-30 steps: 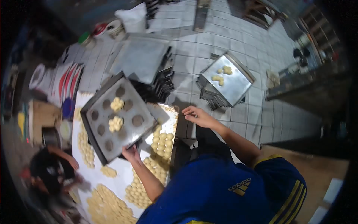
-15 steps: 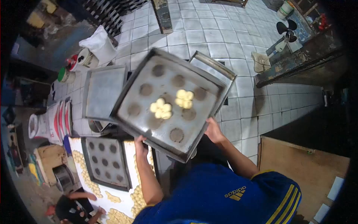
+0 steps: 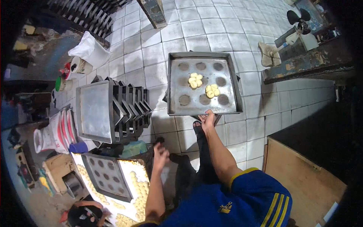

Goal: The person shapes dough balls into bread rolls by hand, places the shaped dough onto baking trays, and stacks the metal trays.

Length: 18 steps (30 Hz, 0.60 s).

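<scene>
Observing the baking tray [image 3: 196, 108], bearing two dough clusters [image 3: 195, 80], now turned squarer to the frame, right of upper centre, near rim grasped by the right hand [image 3: 207, 121] alone, the left hand [image 3: 162, 156] having let go, empty at lower centre, leaving control one-handed.

Tiled floor [image 3: 158, 72] open between tray stack [image 3: 130, 108] and dough tray [image 3: 209, 72]; post [image 3: 153, 12] stands beyond.

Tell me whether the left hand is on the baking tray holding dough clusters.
No, the left hand is apart from the baking tray; only the right hand is at its near rim.
</scene>
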Tool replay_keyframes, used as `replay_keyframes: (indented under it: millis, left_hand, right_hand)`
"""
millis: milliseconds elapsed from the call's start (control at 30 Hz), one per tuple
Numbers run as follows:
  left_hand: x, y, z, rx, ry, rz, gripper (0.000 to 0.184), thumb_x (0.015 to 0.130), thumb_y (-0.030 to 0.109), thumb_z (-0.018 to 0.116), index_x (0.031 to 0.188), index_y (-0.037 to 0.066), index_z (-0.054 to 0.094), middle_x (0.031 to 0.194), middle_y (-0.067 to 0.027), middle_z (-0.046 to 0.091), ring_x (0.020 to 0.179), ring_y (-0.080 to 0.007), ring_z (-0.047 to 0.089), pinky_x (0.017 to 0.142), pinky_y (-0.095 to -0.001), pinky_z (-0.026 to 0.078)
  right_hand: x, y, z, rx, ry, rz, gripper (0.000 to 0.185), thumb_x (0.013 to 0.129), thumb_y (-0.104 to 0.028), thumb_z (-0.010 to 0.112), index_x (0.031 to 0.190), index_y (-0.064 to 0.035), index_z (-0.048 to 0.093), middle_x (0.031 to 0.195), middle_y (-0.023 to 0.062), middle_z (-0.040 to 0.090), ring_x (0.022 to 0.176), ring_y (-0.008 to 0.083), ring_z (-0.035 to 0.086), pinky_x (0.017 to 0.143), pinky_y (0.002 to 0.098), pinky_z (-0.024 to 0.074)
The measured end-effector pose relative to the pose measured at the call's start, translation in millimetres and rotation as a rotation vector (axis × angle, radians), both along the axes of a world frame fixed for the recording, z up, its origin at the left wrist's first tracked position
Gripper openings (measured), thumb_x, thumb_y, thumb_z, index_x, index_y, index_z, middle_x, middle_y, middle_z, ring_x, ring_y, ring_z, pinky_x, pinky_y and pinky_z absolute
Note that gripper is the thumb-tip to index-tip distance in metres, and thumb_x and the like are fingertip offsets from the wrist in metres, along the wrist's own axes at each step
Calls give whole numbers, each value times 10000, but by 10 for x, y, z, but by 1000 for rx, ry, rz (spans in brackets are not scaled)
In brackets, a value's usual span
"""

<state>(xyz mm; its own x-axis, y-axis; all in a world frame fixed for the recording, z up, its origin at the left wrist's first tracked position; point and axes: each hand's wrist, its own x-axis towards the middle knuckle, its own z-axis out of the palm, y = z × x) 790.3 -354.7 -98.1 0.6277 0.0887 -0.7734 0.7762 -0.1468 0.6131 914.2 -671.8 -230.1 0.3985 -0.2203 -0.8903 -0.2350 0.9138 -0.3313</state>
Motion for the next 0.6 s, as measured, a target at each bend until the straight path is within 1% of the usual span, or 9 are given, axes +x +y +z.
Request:
replay_keyframes:
  millis: [67,133,167,200,233,267,367,500,600]
  left_hand:
    - [-775,410,-358,110,28,-111,713,960,118,655,1571,155,289,1305,-177,586,977,-206,651,705,-352,579]
    - [-1082,368,149,194,264,-90,697,956,111,659,1555,141,302,1303,-180,588,942,-213,664,643,-325,576]
    - [-1539,653,-15,83,297,49,677,961,111,651,1546,139,312,1288,-172,590,932,-211,668,626,-320,574]
    - [-1921,911,-189,-28,329,190,656,967,112,643,1538,137,321,1272,-164,593,922,-209,671,610,-315,572]
    - [-2012,900,-66,-26,341,194,656,967,112,643,1538,137,321,1272,-164,593,922,-209,671,610,-315,572]
    - [-2107,842,177,46,394,197,640,975,127,636,1535,140,325,1264,-156,589,924,-211,673,624,-317,579]
    - [-2481,853,393,81,426,259,615,990,165,624,1530,145,332,1259,-138,580,944,-217,678,663,-338,598]
    - [-3200,1171,138,36,503,254,599,995,219,631,1523,173,353,1283,-121,566,1000,-239,673,717,-391,606]
    - [-3677,1294,152,2,472,273,578,992,228,645,1507,189,387,1277,-123,586,994,-256,670,709,-395,591]
  right_hand:
    - [-131,54,-718,56,-34,23,232,807,-175,600,996,-54,542,989,123,596,988,324,657,677,456,554]
    - [-255,133,-1284,123,-45,19,212,812,-142,601,980,-40,524,966,153,578,921,369,653,668,466,573]
    - [-258,211,-1386,83,-25,-42,207,831,-136,581,991,-23,513,956,166,574,902,389,651,654,480,570]
    - [-266,273,-1437,41,-5,-101,203,851,-129,561,1001,-7,501,947,178,571,883,410,649,640,493,566]
    - [-276,294,-1480,84,5,-98,233,953,-149,524,1086,35,470,972,205,572,913,440,678,728,549,621]
    - [-283,310,-1448,84,19,-94,233,953,-149,524,1086,35,470,972,205,572,913,440,678,728,549,621]
    - [-211,243,-1224,167,78,226,358,1098,-258,391,1239,68,428,1115,273,596,1009,411,710,906,545,652]
    - [-218,170,-1139,32,195,283,344,1104,-289,413,1253,18,464,1089,243,669,969,327,738,791,419,690]
    - [-311,96,-1402,-63,268,244,366,1103,-322,430,1252,6,490,1125,244,685,926,325,751,771,433,683]
